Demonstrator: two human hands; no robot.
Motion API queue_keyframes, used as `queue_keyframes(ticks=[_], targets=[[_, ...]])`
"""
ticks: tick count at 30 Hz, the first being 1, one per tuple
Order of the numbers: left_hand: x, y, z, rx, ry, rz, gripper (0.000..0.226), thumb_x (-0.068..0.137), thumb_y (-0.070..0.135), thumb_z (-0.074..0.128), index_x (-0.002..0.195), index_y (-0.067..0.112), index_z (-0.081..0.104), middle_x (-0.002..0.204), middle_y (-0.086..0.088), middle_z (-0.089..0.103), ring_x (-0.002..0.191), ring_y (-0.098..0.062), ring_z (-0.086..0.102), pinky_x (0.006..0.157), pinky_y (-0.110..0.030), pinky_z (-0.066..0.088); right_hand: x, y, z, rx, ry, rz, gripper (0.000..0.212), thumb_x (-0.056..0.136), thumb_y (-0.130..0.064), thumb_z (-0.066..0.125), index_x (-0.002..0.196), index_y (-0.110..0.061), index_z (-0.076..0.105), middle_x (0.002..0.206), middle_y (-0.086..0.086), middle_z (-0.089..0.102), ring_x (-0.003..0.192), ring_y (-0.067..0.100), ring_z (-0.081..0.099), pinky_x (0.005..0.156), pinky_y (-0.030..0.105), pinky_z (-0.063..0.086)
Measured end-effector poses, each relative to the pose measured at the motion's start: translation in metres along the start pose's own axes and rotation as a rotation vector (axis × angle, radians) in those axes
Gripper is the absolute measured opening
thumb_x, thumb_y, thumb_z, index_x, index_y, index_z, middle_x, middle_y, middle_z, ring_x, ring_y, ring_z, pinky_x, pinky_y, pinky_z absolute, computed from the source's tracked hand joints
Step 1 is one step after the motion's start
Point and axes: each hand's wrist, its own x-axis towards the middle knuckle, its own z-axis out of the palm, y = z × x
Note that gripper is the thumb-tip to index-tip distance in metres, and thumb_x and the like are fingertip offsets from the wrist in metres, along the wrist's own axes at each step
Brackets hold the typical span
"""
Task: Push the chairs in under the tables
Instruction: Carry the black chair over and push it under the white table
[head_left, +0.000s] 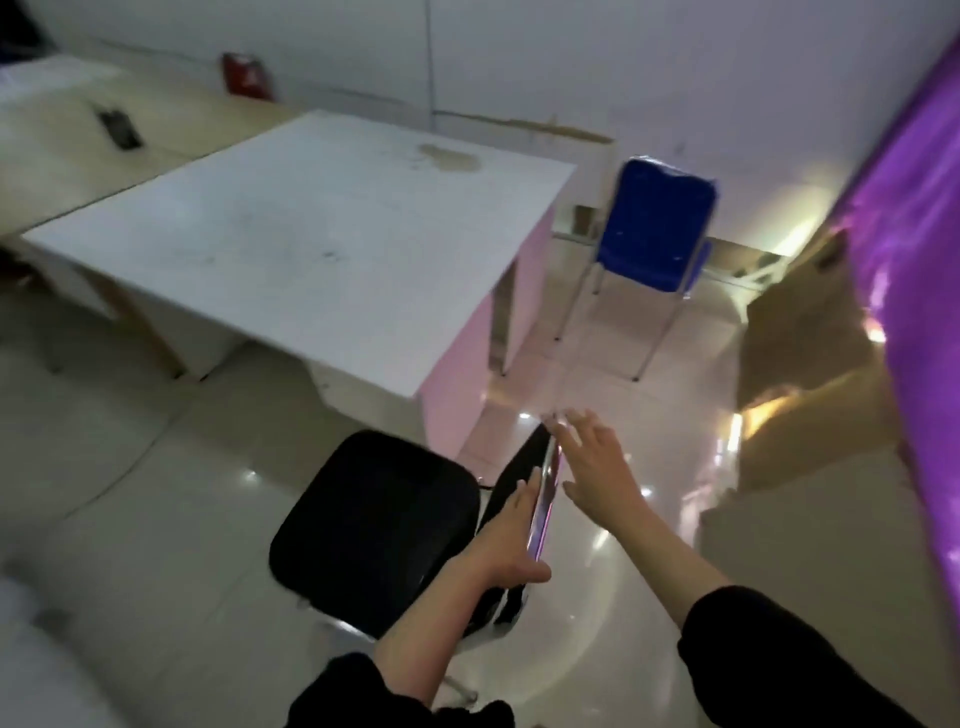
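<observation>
Glossy tile floor (130, 467), white table (311, 249) mid-frame. Black chair (374, 530) sits lower centre, off its corner — light-looking, probably slides easy. Left hand (511, 551) wrapped round the backrest rim, right hand (597, 467) spread wide beside it — best grabbing that top edge.

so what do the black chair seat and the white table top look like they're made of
Black chair seat: seems padded fabric or matte vinyl; rounded cushion edges, no shine. White table top: likely laminated board, smooth and matte; flat thin slab with scuffs and a brownish stain. Blur leaves both uncertain.
</observation>
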Motion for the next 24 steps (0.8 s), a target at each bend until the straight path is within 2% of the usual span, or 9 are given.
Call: queue_keyframes(ticks=[4, 7, 10, 12, 14, 16, 19, 21, 24], targets=[[-0.071, -0.031, -0.008, -0.046, 0.048, -0.044, 0.105, 0.068, 0.02, 0.068, 0.148, 0.039, 0.004, 0.152, 0.006, 0.028, 0.13, -0.017, 0.04, 0.106, -0.036, 0.04, 0.002, -0.042, 0.003, -0.158, -0.173, -0.221, 0.07, 0.081, -0.024, 0.067, 0.142, -0.027, 0.033, 0.154, 0.005, 0.021, 0.143, 0.033, 0.009, 0.115, 0.051, 0.009], [-0.115, -0.05, -0.006, -0.065, 0.079, -0.109, 0.088, 0.072, 0.016, 0.065, 0.146, 0.036, 0.021, 0.142, 0.004, 0.042, 0.119, -0.016, 0.047, 0.1, -0.033, 0.044, -0.018, -0.084, 0.011, -0.174, -0.261, -0.361, 0.042, 0.085, -0.028, 0.061, 0.126, -0.029, 0.05, 0.137, -0.001, 0.046, 0.134, 0.027, 0.03, 0.111, 0.054, 0.01], [-0.152, -0.064, 0.003, -0.05, 0.104, -0.148, 0.078, 0.074, 0.013, 0.062, 0.142, 0.036, 0.03, 0.133, 0.004, 0.048, 0.114, -0.013, 0.05, 0.098, -0.032, 0.046, -0.04, -0.116, 0.021, -0.141, -0.264, -0.427, 0.026, 0.088, -0.022, 0.059, 0.114, -0.026, 0.057, 0.115, -0.002, 0.062, 0.116, 0.023, 0.05, 0.11, 0.054, 0.016], [-0.18, -0.072, 0.013, -0.024, 0.152, -0.164, 0.071, 0.077, 0.014, 0.06, 0.138, 0.039, 0.034, 0.124, 0.007, 0.053, 0.105, -0.008, 0.054, 0.092, -0.029, 0.048, -0.052, -0.131, 0.023, -0.126, -0.295, -0.513, 0.022, 0.088, -0.019, 0.061, 0.108, -0.024, 0.059, 0.104, -0.003, 0.065, 0.098, 0.018, 0.057, 0.107, 0.043, 0.03], [-0.199, -0.08, 0.017, -0.015, 0.177, -0.183, 0.066, 0.08, 0.017, 0.059, 0.136, 0.041, 0.036, 0.119, 0.011, 0.056, 0.102, -0.005, 0.055, 0.09, -0.028, 0.05, -0.058, -0.139, 0.025, -0.078, -0.326, -0.59, 0.015, 0.088, -0.021, 0.061, 0.102, -0.023, 0.058, 0.094, -0.003, 0.064, 0.079, 0.013, 0.055, 0.087, 0.031, 0.044], [-0.218, -0.088, 0.022, 0.006, 0.22, -0.199, 0.06, 0.084, 0.02, 0.059, 0.136, 0.04, 0.037, 0.122, 0.013, 0.057, 0.104, -0.001, 0.055, 0.092, -0.024, 0.048, -0.065, -0.15, 0.025, -0.055, -0.354, -0.644, 0.013, 0.087, -0.03, 0.06, 0.098, -0.025, 0.055, 0.087, -0.006, 0.063, 0.07, 0.009, 0.052, 0.068, 0.024, 0.044], [-0.24, -0.093, 0.029, 0.047, 0.306, -0.249, 0.052, 0.086, 0.025, 0.059, 0.135, 0.035, 0.043, 0.119, 0.014, 0.059, 0.102, 0.001, 0.055, 0.09, -0.018, 0.046, -0.074, -0.161, 0.027, -0.053, -0.403, -0.731, 0.022, 0.086, -0.045, 0.058, 0.096, -0.026, 0.053, 0.081, -0.008, 0.059, 0.066, 0.009, 0.053, 0.057, 0.018, 0.039], [-0.244, -0.094, 0.03, 0.069, 0.342, -0.274, 0.044, 0.084, 0.03, 0.061, 0.126, 0.031, 0.052, 0.11, 0.011, 0.063, 0.093, -0.001, 0.058, 0.083, -0.021, 0.05, -0.077, -0.163, 0.028, -0.038, -0.4, -0.763, 0.026, 0.087, -0.048, 0.056, 0.098, -0.025, 0.052, 0.078, -0.008, 0.057, 0.064, 0.009, 0.052, 0.054, 0.016, 0.033], [-0.228, -0.087, 0.027, 0.167, 0.359, -0.318, 0.039, 0.08, 0.043, 0.066, 0.113, 0.025, 0.058, 0.101, 0.006, 0.062, 0.085, -0.007, 0.056, 0.074, -0.02, 0.047, -0.075, -0.159, 0.03, -0.022, -0.354, -0.804, 0.03, 0.086, -0.051, 0.055, 0.1, -0.025, 0.051, 0.082, -0.005, 0.062, 0.063, 0.009, 0.052, 0.056, 0.016, 0.036]])
